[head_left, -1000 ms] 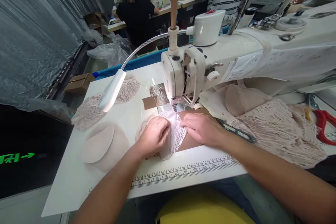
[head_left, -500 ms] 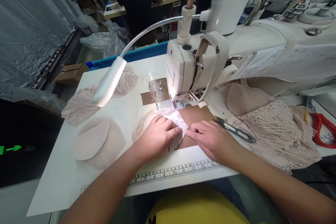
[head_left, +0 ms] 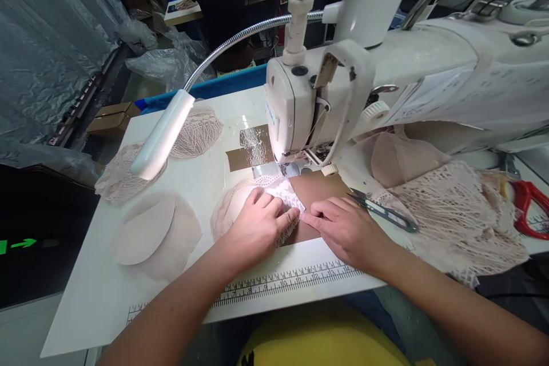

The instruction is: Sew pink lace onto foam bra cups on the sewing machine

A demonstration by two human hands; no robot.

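Note:
A pale lace piece (head_left: pixel 286 190) lies under the needle end of the white sewing machine (head_left: pixel 291 108), partly over a brown plate (head_left: pixel 319 186). My left hand (head_left: pixel 261 220) rests on it with curled fingers, the thumb pressed near its right edge. At that edge's corner, my right hand (head_left: pixel 343 229) pinches the lace between thumb and forefinger. The two hands almost touch there. My left hand hides part of the lace piece. Beside my right hand lie grey thread snips (head_left: pixel 386 213).
Lace cups (head_left: pixel 197 134) and beige rounded pieces (head_left: pixel 148 231) lie to the left, under a bendable lamp (head_left: pixel 163 137). On the right are a heap of lace fabric (head_left: pixel 454 211) and red-handled scissors (head_left: pixel 529 209). A ruler strip (head_left: pixel 295 281) runs along the front. A person (head_left: pixel 218 0) sits beyond.
The view has shifted slightly. My left thumb has slid a little to the right, nearer the lace edge. My right hand keeps its pinch, and the lace has hardly moved.

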